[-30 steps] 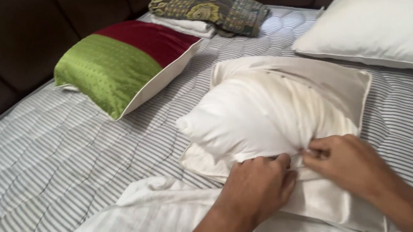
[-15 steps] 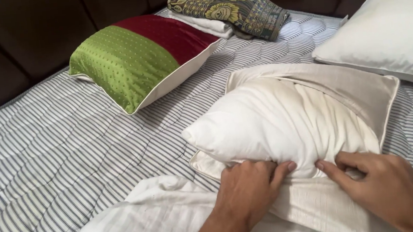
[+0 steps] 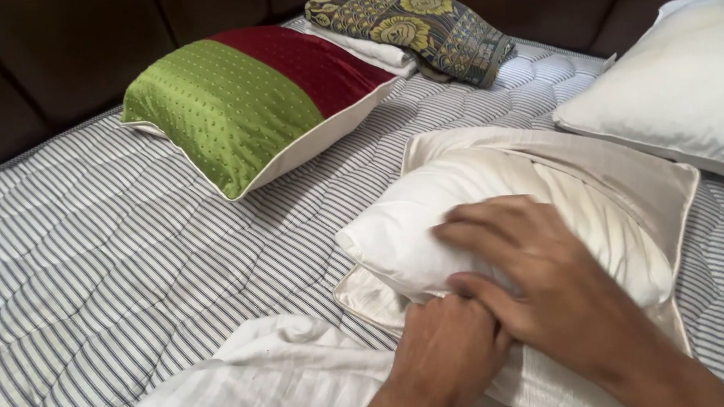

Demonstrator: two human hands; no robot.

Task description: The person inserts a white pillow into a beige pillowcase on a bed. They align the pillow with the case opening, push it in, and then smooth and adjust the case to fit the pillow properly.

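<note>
A cream pillow (image 3: pixel 433 215) lies half inside a beige pillow cover (image 3: pixel 630 171) on the striped mattress (image 3: pixel 81 280). My left hand (image 3: pixel 449 353) is closed on the cover's near edge just under the pillow. Spread flat on top of the pillow, my right hand (image 3: pixel 543 275) presses its near end down, fingers pointing left. The cover's opening is hidden beneath both hands.
A green and red cushion (image 3: pixel 248 100) leans at the back left. Folded patterned cloth (image 3: pixel 416 20) lies behind it on a white folded cloth. A white pillow (image 3: pixel 692 87) sits at the right. A white sheet (image 3: pixel 247 388) is bunched at the near edge. Dark headboard behind.
My right hand has left the cover's edge at the right and moved left onto the top of the pillow. The left hand stays at the cover's near edge. The view has shifted.
</note>
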